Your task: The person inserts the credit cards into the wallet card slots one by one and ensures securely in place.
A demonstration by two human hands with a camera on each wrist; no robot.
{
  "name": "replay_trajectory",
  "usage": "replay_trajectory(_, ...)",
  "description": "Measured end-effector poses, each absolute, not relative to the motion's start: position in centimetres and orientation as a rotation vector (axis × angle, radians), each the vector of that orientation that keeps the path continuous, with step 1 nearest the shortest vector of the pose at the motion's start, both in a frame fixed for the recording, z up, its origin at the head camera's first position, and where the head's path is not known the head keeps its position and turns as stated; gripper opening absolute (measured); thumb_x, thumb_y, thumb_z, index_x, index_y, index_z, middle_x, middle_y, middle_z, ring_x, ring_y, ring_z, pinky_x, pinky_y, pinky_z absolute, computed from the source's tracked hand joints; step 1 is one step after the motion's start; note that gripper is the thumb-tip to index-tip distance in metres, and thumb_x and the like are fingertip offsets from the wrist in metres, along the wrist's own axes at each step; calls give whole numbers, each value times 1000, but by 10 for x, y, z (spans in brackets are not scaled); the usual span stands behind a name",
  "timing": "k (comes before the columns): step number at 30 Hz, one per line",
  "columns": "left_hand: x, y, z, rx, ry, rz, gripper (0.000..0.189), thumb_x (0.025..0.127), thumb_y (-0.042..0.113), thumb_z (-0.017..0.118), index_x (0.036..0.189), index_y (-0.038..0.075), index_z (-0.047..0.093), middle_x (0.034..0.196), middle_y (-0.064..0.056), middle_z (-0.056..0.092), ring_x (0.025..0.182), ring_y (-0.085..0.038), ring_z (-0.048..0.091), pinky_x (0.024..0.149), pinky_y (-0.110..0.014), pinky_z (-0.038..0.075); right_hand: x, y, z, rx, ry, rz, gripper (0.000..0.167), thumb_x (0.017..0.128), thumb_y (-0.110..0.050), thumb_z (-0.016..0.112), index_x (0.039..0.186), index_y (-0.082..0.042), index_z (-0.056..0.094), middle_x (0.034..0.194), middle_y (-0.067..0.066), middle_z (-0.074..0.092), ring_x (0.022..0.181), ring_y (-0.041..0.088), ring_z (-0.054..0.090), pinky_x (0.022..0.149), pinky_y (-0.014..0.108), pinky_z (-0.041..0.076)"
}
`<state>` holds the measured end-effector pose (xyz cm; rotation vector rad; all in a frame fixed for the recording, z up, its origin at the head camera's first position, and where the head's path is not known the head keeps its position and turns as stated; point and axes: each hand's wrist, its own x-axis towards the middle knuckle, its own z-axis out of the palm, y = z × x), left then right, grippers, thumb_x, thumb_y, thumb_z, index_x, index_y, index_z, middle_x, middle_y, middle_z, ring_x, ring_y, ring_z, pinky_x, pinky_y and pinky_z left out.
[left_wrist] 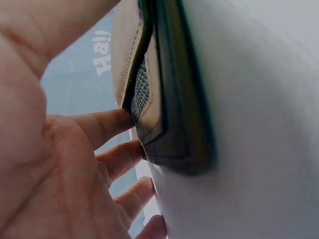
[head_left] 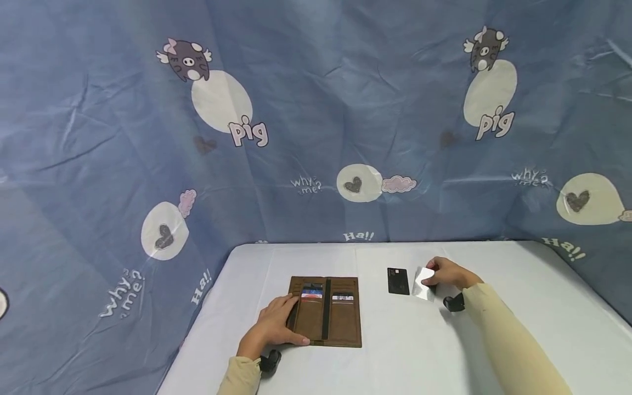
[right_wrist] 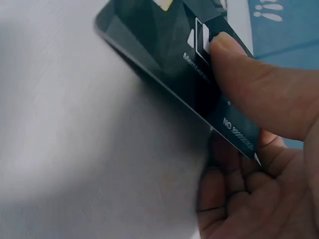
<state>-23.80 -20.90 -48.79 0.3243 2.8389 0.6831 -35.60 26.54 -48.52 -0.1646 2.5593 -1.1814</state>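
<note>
An open brown wallet (head_left: 344,323) lies flat with several cards (head_left: 312,294) showing in its slots and a dark strip down the middle. My left hand (head_left: 275,321) rests at its left side, thumb along the near edge. In the left wrist view the spread fingers (left_wrist: 119,157) of that hand touch the wallet (left_wrist: 174,134) at its edge. Off to the right, my right hand (head_left: 446,272) pinches a card (head_left: 422,284) that shines with reflected light. Up close, the right wrist view shows this card (right_wrist: 164,64) as dark and printed, tilted, with the thumb on its face.
Between the wallet and the right hand a black card (head_left: 398,281) lies on the white table (head_left: 385,351). A blue printed curtain (head_left: 316,109) hangs behind and to the left. Each wrist carries a small black device (head_left: 454,303).
</note>
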Motion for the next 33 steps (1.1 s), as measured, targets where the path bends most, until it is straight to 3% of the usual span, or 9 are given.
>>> replay_trajectory(6,-238,-213,-488,321,2830,697,112,63,52,90,151,7,38,157,-20,34,145,-41,28,113,-66,24,-355,263,-484,-128,2621,-1077,44,85,-13,76,114,4,48,110,23,58,95,27,56,84,40,45)
replay_trajectory(13,-237,-213,-486,312,2832,695,111,63,52,89,151,7,39,157,-20,33,146,-41,28,114,-66,23,-353,266,-487,-112,2566,-1154,44,89,-6,68,126,8,49,105,25,62,83,23,63,67,34,55)
replay_trajectory(17,-236,-211,-485,310,2831,696,112,63,53,89,151,6,38,158,-19,32,145,-41,28,114,-65,24,-355,274,-489,-85,2597,-1170,58,82,-2,62,136,11,43,119,33,57,93,27,61,72,31,52)
replay_trajectory(22,-237,-212,-486,314,2830,683,113,63,54,88,151,6,37,158,-20,31,145,-42,28,113,-66,24,-353,278,-487,-75,2598,-1192,75,78,-1,61,145,10,31,133,42,45,107,39,60,80,40,53)
replay_trajectory(26,-238,-213,-487,320,2834,672,112,63,54,88,151,6,37,158,-21,31,145,-43,28,113,-66,24,-351,278,-485,-73,2642,-1206,69,84,-3,65,144,11,34,130,42,47,108,41,59,80,39,53)
replay_trajectory(30,-238,-212,-487,320,2836,683,112,63,54,88,151,6,37,158,-21,31,145,-43,27,113,-66,24,-350,280,-487,-19,2711,-1280,70,89,-10,70,143,11,32,120,38,51,96,33,61,72,33,52)
replay_trajectory(33,-238,-211,-488,326,2833,690,112,64,53,88,151,6,37,158,-20,31,145,-42,27,113,-66,24,-349,280,-490,5,2785,-1243,59,93,-14,66,139,9,38,114,33,55,89,29,59,68,33,50)
